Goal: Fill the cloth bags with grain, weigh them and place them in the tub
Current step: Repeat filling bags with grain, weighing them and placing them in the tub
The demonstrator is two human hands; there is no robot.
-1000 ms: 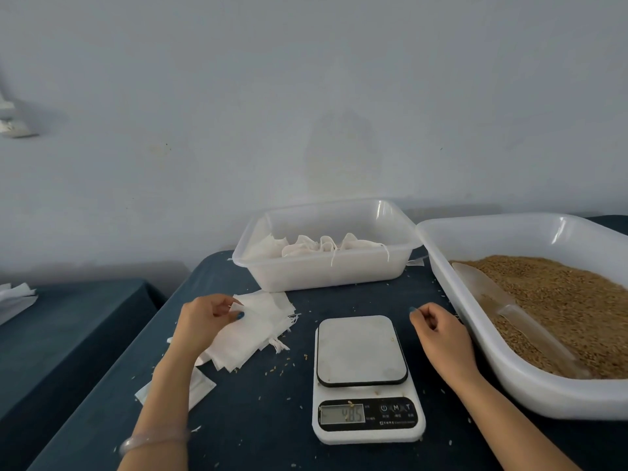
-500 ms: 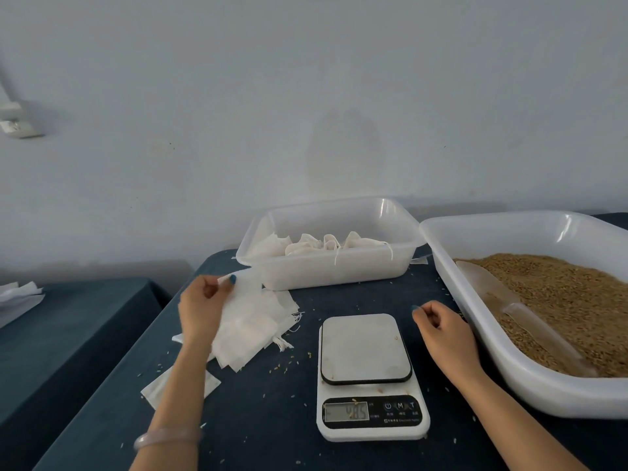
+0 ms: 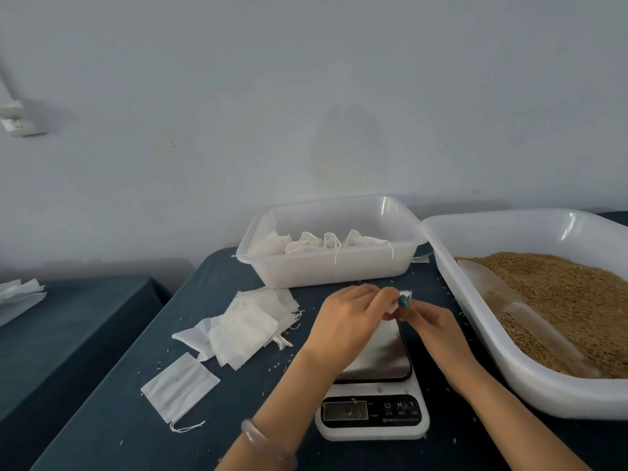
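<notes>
Both hands meet over the scale point(image 3: 373, 411). The left hand point(image 3: 350, 317) and the right hand point(image 3: 431, 324) pinch one small white cloth bag point(image 3: 404, 295) between their fingertips. Only a little corner of the thin, soft bag shows. It is held in the air above the back edge of the scale, not touching it. One thumbnail on the bag is painted blue. A smooth, pale bracelet point(image 3: 258, 440) goes round the left wrist.

The scale is white plastic with a flat, shiny square plate on top and a dark strip with a little screen in front. I cannot read the number.

There are two plastic tubs. The smaller tub point(image 3: 333, 270) is see-through, with rounded corners, and sits behind the scale. It holds puffy filled bags point(image 3: 316, 244) with strings hanging over the edge. I cannot count them for sure. The bigger white tub point(image 3: 543, 392) is on the right, with brown, bumpy grain point(image 3: 560, 290) heaped in it. One clear, smooth scoop point(image 3: 503, 300) lies on the grain.

A messy pile of flat empty bags point(image 3: 251, 324) lies left of the scale. One more flat bag point(image 3: 180, 385) lies alone nearer the front, with its string loose.

Everything sits on a table point(image 3: 142, 436) covered in dark blue cloth, dotted with loose grains.
</notes>
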